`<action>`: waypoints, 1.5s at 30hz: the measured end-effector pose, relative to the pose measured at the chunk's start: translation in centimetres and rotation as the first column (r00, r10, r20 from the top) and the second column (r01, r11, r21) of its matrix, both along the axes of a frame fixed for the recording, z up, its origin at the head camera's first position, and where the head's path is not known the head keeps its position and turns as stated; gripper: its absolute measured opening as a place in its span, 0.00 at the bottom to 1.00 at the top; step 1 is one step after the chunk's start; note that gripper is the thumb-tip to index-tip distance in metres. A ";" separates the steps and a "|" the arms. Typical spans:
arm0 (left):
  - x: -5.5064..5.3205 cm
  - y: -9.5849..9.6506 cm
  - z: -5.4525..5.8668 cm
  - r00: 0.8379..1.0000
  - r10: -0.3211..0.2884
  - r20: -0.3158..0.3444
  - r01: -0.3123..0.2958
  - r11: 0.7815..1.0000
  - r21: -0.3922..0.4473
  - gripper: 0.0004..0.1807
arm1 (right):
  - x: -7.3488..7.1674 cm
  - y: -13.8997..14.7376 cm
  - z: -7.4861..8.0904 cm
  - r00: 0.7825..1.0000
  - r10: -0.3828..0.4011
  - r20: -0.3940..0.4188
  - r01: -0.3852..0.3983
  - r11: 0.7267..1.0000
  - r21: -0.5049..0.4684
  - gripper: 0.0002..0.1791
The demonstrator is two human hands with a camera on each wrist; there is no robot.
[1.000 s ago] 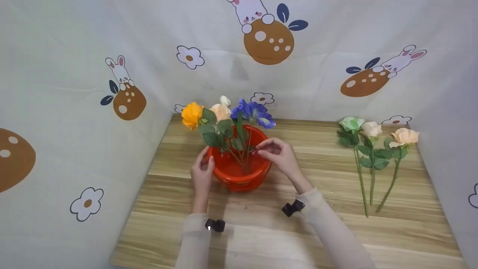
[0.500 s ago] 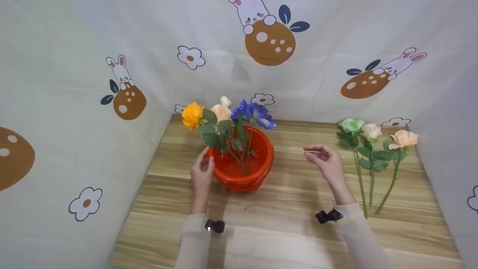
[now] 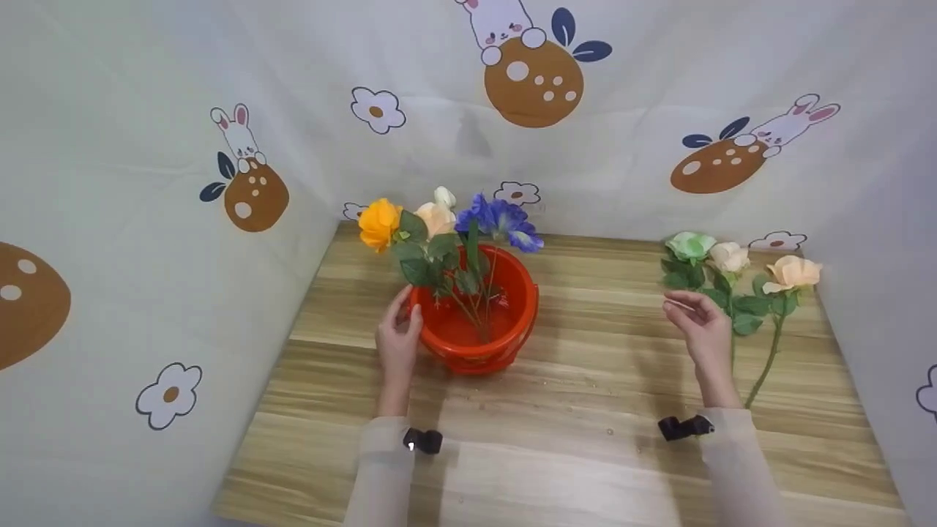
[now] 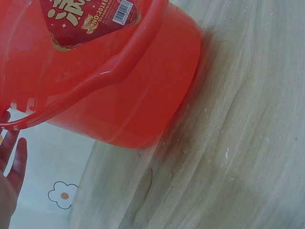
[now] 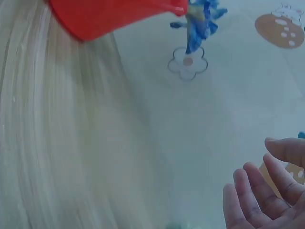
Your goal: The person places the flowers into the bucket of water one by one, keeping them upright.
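A red bucket [image 3: 476, 360] stands on the table, holding an orange flower [image 3: 379, 225], a peach rose [image 3: 437, 219] with a white bud, and a blue-purple flower [image 3: 498, 218]. My left hand [image 3: 397, 351] touches the bucket's left side, fingertips by the rim; in the left wrist view its fingers lie close to the red handle [image 4: 90, 87]. Farther right, my right hand [image 3: 704, 344] is held near the loose flowers, partly hiding their stems. Its fingers [image 5: 249, 198] are gently bent with nothing between them in the right wrist view.
At the right lie a green-white rose [image 3: 690, 246], a cream rose [image 3: 730, 258] and a peach rose [image 3: 794, 272]. Small water drops [image 3: 610, 432] dot the wooden table [image 3: 585, 476]. A printed curtain [image 3: 622, 161] rises behind and beside the table.
My right hand has left the bucket's right rim and moved right, over to the loose flowers' stems. My left hand has stayed at the bucket.
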State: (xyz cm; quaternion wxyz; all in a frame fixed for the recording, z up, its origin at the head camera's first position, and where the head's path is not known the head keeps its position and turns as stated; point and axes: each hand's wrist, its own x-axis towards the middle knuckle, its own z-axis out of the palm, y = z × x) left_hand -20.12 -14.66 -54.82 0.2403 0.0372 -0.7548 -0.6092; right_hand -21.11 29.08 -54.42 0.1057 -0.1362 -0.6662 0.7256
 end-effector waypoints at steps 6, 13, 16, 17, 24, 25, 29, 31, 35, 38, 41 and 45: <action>-1.0 -0.3 -2.2 1.000 0.019 -0.010 -0.018 0.999 0.036 0.20 | -0.2 1.3 -0.2 0.996 -0.063 0.058 0.064 0.998 0.001 0.19; -0.2 0.0 -0.4 1.000 0.010 0.015 -0.011 0.999 0.033 0.19 | -0.9 2.6 -1.0 0.992 -0.118 0.050 0.122 0.988 -0.090 0.16; 0.1 0.1 0.3 0.999 0.007 0.032 -0.008 1.000 0.020 0.19 | -0.8 3.0 -0.5 0.990 -0.127 0.060 0.131 0.989 -0.065 0.16; 0.1 0.2 0.4 0.999 0.008 0.040 -0.009 1.000 0.017 0.19 | -0.8 3.0 -0.3 0.989 -0.129 0.067 0.134 0.989 -0.063 0.16; 0.1 0.2 0.3 0.998 0.008 0.066 -0.009 1.000 0.016 0.19 | -0.9 3.9 -0.1 0.987 -0.132 0.096 0.138 0.989 -0.054 0.16; 0.1 0.2 0.3 0.998 0.006 0.062 -0.007 1.000 0.019 0.19 | -1.0 4.0 -0.2 0.986 -0.129 0.101 0.135 0.989 -0.053 0.16; 0.0 0.2 0.1 0.999 -0.011 0.032 0.009 0.999 0.053 0.19 | -1.3 4.5 -0.9 0.984 -0.130 0.122 0.137 0.989 -0.053 0.16; 0.0 0.2 0.0 1.000 -0.019 0.019 0.018 0.998 0.067 0.20 | -1.5 4.8 -1.5 0.982 -0.140 0.123 0.148 0.987 -0.057 0.16; 0.0 0.2 0.0 1.000 -0.023 0.019 0.022 0.997 0.076 0.20 | -1.9 5.4 -3.0 0.979 -0.171 0.115 0.176 0.984 -0.033 0.14; 0.0 0.2 0.1 0.999 -0.017 0.035 0.014 0.997 0.074 0.20 | -2.1 5.9 -4.3 0.975 -0.180 0.130 0.186 0.982 -0.035 0.14; 0.0 0.1 0.1 0.999 -0.010 0.047 0.007 0.998 0.062 0.20 | -2.1 6.3 -5.2 0.970 -0.191 0.151 0.198 0.979 -0.036 0.15; 0.0 0.0 0.1 0.999 -0.008 0.052 0.006 0.999 0.042 0.20 | -2.1 6.5 -5.8 0.963 -0.216 0.163 0.218 0.976 0.009 0.17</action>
